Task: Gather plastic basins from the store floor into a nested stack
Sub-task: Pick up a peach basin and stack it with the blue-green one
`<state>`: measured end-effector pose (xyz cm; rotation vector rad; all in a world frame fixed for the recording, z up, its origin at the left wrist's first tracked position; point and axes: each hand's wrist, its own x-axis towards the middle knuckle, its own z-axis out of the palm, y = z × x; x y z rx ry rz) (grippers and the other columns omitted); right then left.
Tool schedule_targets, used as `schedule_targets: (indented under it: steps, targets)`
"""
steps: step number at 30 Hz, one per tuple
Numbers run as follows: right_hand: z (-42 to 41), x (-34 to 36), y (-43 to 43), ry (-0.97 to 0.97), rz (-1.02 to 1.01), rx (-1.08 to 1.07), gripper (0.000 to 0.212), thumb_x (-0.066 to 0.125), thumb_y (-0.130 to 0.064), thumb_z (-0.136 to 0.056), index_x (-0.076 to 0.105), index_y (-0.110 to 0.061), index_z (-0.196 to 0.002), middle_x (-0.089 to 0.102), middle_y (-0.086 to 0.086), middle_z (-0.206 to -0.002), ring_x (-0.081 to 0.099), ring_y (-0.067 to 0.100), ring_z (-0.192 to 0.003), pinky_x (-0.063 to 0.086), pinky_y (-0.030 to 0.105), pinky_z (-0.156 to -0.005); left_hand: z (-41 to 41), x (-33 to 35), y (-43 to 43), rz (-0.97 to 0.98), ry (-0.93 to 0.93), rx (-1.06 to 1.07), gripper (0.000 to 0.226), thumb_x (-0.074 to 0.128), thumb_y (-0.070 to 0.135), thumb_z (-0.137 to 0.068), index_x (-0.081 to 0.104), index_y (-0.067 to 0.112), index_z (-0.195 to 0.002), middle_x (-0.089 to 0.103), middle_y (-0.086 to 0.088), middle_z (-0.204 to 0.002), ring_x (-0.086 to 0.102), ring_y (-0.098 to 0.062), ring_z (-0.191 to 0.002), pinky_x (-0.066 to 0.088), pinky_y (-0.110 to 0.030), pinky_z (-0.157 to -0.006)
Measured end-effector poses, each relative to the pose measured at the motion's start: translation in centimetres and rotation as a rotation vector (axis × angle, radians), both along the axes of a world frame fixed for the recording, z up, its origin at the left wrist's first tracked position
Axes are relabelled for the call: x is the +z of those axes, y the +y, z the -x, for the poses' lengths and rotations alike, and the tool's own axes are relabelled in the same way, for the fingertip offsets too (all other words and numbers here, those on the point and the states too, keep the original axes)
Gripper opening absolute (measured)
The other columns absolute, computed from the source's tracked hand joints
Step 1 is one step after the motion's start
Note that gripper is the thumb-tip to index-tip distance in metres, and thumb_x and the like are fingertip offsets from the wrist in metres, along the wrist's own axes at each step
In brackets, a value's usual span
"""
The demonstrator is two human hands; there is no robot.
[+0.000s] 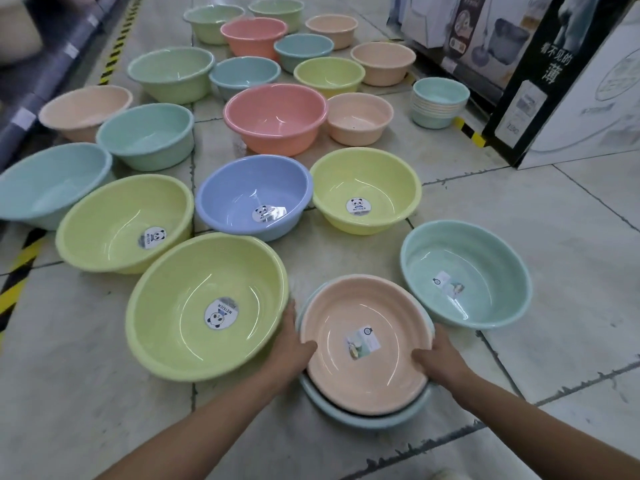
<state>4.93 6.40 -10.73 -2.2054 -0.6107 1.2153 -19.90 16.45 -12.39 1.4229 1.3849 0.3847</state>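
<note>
Both hands grip a peach basin nested in a pale blue basin on the tiled floor, left hand and right hand curled over opposite rims, among many scattered pastel basins.

Two bare forearms are shown, the left forearm entering from 7 o'clock and the right forearm from 5 o'clock. The left hand and right hand are likewise uncovered.
</note>
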Motion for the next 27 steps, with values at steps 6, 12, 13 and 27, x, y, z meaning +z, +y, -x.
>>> schedule_targets:
  steps: [6, 12, 13, 27]
  targets:
    - [0.8, 0.0, 0.9, 0.149, -0.121, -0.149, 0.049, 0.05, 0.017, -0.077, 0.056, -0.007, -0.118, 0.067, 0.018, -0.097, 0.065, 0.034, -0.088, 0.057, 0.043, -0.076, -0.5, 1.7, 0.0, 0.257, -0.119, 0.308, 0.067, 0.054, 0.006, -0.052, 0.059, 0.006, -0.119, 0.069, -0.014, -0.101, 0.066, -0.03, -0.094, 0.057, -0.041, -0.084]
    - [-1.3, 3.4, 4.1, 0.233, -0.226, -0.189, 0.046, 0.051, 0.014, -0.074, 0.054, -0.008, -0.114, 0.065, 0.02, -0.104, 0.063, 0.034, -0.09, 0.056, 0.038, -0.072, -1.9, 6.4, 3.7, 0.156, -0.135, 0.348, 0.03, 0.061, -0.001, -0.08, 0.06, 0.004, -0.11, 0.067, -0.013, -0.091, 0.064, -0.026, -0.077, 0.053, -0.032, -0.066]
    - [-2.1, 4.3, 4.9, 0.232, -0.238, -0.182, 0.046, 0.052, 0.014, -0.073, 0.054, -0.007, -0.114, 0.065, 0.021, -0.105, 0.064, 0.035, -0.091, 0.056, 0.038, -0.072, -2.5, 7.4, 4.6, 0.151, -0.154, 0.349, 0.027, 0.063, 0.005, -0.082, 0.061, 0.005, -0.109, 0.069, -0.014, -0.091, 0.066, -0.029, -0.079, 0.057, -0.037, -0.071]
    - [-21.4, 11.3, 8.1, 0.054, -0.302, -0.299, 0.045, 0.049, 0.013, -0.076, 0.053, -0.007, -0.116, 0.059, 0.013, -0.09, 0.056, 0.027, -0.076, 0.047, 0.031, -0.06, -23.8, 11.4, 11.1, 0.023, -0.104, 0.074, 0.038, 0.056, 0.026, -0.088, 0.055, 0.009, -0.122, 0.064, -0.012, -0.115, 0.062, -0.03, -0.102, 0.05, -0.034, -0.081]
